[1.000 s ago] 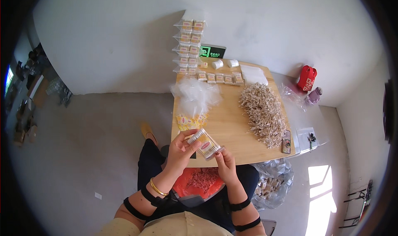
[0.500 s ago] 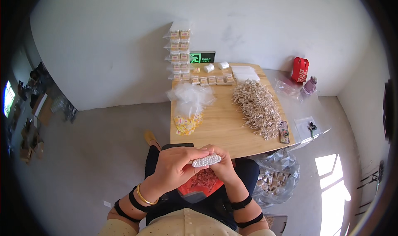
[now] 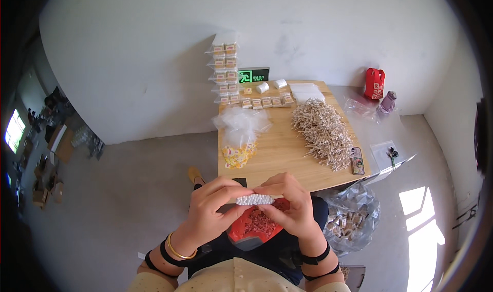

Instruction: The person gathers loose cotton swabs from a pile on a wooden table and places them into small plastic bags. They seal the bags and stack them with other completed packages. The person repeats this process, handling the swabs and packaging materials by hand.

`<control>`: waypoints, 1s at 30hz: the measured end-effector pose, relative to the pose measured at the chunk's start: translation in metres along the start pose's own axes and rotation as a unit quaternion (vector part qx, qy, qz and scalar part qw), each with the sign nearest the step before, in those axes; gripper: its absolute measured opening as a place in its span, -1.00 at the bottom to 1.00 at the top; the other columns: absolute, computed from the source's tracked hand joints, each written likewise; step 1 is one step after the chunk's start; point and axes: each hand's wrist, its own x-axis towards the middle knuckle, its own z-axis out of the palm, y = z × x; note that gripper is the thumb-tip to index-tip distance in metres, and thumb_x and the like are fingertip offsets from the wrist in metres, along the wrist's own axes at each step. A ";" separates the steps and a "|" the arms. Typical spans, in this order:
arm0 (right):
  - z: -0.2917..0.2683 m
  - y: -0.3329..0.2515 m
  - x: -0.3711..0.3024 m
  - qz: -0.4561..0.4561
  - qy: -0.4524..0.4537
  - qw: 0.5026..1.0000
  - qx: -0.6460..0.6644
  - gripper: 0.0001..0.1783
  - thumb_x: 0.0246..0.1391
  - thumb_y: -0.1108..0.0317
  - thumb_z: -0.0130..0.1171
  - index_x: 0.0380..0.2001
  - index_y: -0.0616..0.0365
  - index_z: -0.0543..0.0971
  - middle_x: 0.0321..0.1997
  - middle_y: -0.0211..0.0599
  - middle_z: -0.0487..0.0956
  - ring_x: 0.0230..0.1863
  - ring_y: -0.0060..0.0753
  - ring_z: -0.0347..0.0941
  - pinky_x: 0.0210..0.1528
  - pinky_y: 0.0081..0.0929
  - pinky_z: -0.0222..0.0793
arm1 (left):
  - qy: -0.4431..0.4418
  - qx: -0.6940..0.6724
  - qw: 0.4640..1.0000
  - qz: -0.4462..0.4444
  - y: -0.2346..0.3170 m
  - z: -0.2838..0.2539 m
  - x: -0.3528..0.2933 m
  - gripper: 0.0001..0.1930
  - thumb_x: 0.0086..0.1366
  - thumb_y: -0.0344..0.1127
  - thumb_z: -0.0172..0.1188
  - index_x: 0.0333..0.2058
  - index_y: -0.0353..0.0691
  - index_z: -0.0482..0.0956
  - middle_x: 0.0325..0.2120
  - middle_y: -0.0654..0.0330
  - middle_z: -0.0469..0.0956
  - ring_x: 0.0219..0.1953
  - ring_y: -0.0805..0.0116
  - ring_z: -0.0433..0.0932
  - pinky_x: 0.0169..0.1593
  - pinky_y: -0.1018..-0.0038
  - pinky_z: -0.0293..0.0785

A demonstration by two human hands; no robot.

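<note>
A bundle of cotton swabs (image 3: 254,200) is held level between my two hands, its white tips packed in a flat oval toward me. My left hand (image 3: 214,205) grips the left end between thumb and fingers. On the other end, my right hand (image 3: 290,203) pinches with its thumb below and its fingers above. Beneath them, on my lap, rests a red container (image 3: 272,235) with small reddish pieces inside. Beyond my hands, a large heap of loose cotton swabs (image 3: 324,133) lies on the right side of the wooden table (image 3: 282,163).
Clear plastic bags (image 3: 241,127) and yellow cards (image 3: 239,156) lie at the table's left. Behind them are small swab packs (image 3: 266,102) and a tall stack of packs (image 3: 225,76). A phone (image 3: 357,161) lies at the right edge, above a big clear bag (image 3: 354,217) of packs.
My hands have spread apart: the right hand moved right and now pinches the bundle's end. The bundle has levelled out, and more of the red container shows. The whole view has shifted slightly.
</note>
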 end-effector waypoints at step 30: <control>0.006 -0.013 0.005 -0.091 -0.010 0.996 0.017 -0.63 -0.14 0.45 0.51 -0.16 0.09 0.73 -0.19 -0.39 0.64 -0.17 -0.28 0.51 -0.04 -0.34 0.40 | 0.021 0.026 0.997 0.068 0.002 -0.007 -0.010 -0.67 -0.02 -0.53 0.49 -0.22 -0.22 0.71 -0.21 0.21 0.75 -0.27 0.26 0.75 -0.25 0.45 0.68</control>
